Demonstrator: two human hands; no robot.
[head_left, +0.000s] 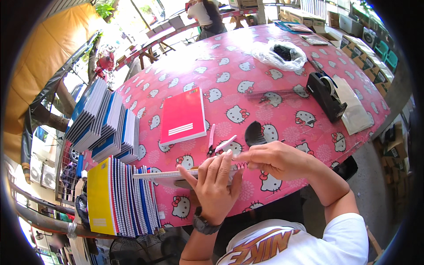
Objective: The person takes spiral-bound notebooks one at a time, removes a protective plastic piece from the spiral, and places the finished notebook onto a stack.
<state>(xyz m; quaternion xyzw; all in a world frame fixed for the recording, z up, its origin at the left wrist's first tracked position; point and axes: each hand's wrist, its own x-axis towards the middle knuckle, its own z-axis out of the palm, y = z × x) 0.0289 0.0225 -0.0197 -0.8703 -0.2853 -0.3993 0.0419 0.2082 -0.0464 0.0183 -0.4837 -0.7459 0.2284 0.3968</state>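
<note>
A notebook stands nearly edge-on at the table's near edge, its stack of white pages showing as a thin band. My left hand, wearing a dark wristwatch, grips it with fingers over the top and thumb to the right. At the notebook's right end a thin reddish spiral coil shows. The fingers of my right hand are pinched on that coil; their tips are partly hidden. Just beyond lie pink-handled pliers with spread handles, and a black curved object.
A red notebook lies farther off. Spiral notebooks stand at left, with stacks of blue ones behind. At right are a black tape dispenser, a clear plastic bag and a loose coil. Another person is far back.
</note>
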